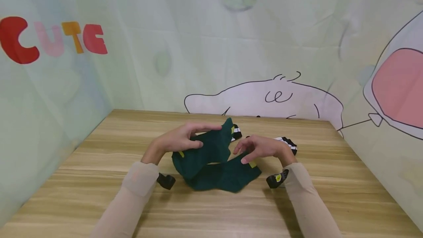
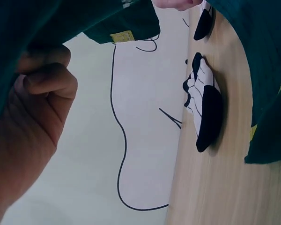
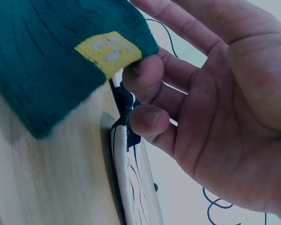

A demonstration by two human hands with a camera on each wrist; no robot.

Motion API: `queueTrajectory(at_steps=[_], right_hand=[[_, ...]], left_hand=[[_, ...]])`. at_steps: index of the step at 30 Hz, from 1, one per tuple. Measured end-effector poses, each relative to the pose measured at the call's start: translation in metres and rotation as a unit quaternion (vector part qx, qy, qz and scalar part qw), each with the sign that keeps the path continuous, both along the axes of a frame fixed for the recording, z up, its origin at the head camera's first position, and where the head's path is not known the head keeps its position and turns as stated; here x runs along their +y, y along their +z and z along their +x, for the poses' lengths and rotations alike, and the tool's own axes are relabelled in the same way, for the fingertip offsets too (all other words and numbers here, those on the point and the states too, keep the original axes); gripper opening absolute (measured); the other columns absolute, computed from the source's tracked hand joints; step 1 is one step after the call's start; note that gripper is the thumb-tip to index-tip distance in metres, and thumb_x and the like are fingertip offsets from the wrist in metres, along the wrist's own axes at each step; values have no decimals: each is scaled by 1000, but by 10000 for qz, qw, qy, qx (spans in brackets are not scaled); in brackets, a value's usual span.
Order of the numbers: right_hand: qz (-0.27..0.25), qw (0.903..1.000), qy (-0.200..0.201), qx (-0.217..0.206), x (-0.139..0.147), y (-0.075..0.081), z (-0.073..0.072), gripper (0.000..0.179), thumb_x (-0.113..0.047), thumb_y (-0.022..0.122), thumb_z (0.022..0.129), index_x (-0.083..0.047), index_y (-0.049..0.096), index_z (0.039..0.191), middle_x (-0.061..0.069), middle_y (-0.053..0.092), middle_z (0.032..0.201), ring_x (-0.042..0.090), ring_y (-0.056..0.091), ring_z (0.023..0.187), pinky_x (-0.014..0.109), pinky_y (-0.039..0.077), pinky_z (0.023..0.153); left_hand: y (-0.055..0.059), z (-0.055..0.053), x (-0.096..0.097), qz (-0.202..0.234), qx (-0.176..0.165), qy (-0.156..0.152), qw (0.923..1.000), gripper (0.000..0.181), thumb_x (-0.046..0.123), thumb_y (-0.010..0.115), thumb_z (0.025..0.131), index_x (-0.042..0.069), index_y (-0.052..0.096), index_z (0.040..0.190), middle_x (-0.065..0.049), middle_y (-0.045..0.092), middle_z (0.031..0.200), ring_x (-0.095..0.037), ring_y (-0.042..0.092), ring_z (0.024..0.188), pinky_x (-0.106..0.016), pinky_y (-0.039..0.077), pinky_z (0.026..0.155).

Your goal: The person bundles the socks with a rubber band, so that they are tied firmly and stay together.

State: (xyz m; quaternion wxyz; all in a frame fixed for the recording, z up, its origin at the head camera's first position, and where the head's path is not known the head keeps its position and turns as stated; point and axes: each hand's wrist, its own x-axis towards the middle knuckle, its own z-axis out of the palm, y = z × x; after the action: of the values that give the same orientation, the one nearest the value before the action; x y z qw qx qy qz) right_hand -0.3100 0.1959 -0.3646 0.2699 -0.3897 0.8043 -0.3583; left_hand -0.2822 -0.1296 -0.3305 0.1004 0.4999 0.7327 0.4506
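My left hand (image 1: 180,139) grips a dark green sock (image 1: 213,146) with yellow patches, thumb on the near face, lifting it off the table. In the left wrist view, curled fingers (image 2: 51,70) lie partly behind the cloth. A second green sock (image 1: 226,175) lies below it, its cuff raised toward my right hand (image 1: 262,148). That hand's thumb is over the near side, with loosely bent fingers at the cuff's edge. In the right wrist view a fingertip (image 3: 147,72) overlaps the cuff corner beside its yellow patch (image 3: 107,52); the thumb tip is out of frame.
Behind the hands lies a black-and-white sock (image 2: 208,112), and another black-and-white sock (image 1: 289,144) sits behind my right wrist. The wooden table (image 1: 99,179) meets a printed cloth backdrop (image 1: 142,72) at the back and sides.
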Motion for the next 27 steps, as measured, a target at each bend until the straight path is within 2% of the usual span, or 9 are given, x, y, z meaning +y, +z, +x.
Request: queueTrajectory(at_steps=[4, 10, 15, 20, 22, 24, 27], right_hand=[[17, 10000, -3, 61, 1, -3, -1, 41, -21, 73, 93, -7, 62, 130, 8, 67, 117, 24, 61, 101, 39, 51, 88], [-53, 9993, -343, -144, 3, -1, 1, 53, -25, 72, 93, -2, 53, 137, 10, 67, 116, 26, 62, 103, 39, 51, 91], [-223, 9990, -381, -46, 3, 1, 2, 56, -24, 72, 93, -10, 49, 141, 11, 68, 118, 32, 61, 99, 41, 50, 89], [-605, 9978, -218, -156, 3, 4, 2, 60, -25, 71, 94, -13, 46, 146, 10, 66, 125, 36, 60, 102, 42, 49, 91], [-728, 9970, -170, -199, 2, 5, 2, 55, -21, 69, 96, -10, 47, 145, 6, 68, 116, 37, 61, 95, 39, 50, 87], [-836, 9963, -129, -151, 2, 7, 2, 47, -20, 66, 98, -5, 52, 140, 6, 68, 94, 38, 59, 79, 35, 51, 76], [-980, 9950, -67, -163, 2, 9, 2, 36, -14, 60, 101, 5, 55, 131, 8, 67, 81, 38, 50, 61, 31, 46, 61]], left_hand=[[-3, -1, 0, -17, 9, -102, 9999, 58, -9, 55, 93, 5, 45, 149, -5, 45, 154, -19, 35, 144, -44, 28, 116], [-3, -1, 2, 34, -16, -385, 9993, 55, -2, 59, 96, 5, 46, 149, -5, 45, 154, -21, 33, 146, -45, 27, 117], [-2, 1, 5, 10, -327, -660, 9973, 54, 0, 59, 97, 5, 46, 149, -5, 45, 154, -21, 32, 146, -39, 25, 118], [-5, 1, 8, -125, -607, -692, 9957, 54, 0, 59, 96, 7, 48, 148, -2, 47, 152, -18, 33, 146, -38, 25, 118], [-7, 0, 9, -111, -639, -730, 9952, 54, -1, 58, 96, 5, 46, 148, -4, 47, 152, -20, 34, 145, -42, 26, 117], [-7, 0, 8, -102, -626, -764, 9951, 55, -1, 58, 96, 5, 44, 149, -7, 47, 152, -22, 36, 145, -45, 26, 117], [-8, -1, 8, -104, -694, -782, 9945, 56, -3, 56, 97, 5, 41, 150, -9, 49, 150, -24, 39, 143, -52, 31, 113]])
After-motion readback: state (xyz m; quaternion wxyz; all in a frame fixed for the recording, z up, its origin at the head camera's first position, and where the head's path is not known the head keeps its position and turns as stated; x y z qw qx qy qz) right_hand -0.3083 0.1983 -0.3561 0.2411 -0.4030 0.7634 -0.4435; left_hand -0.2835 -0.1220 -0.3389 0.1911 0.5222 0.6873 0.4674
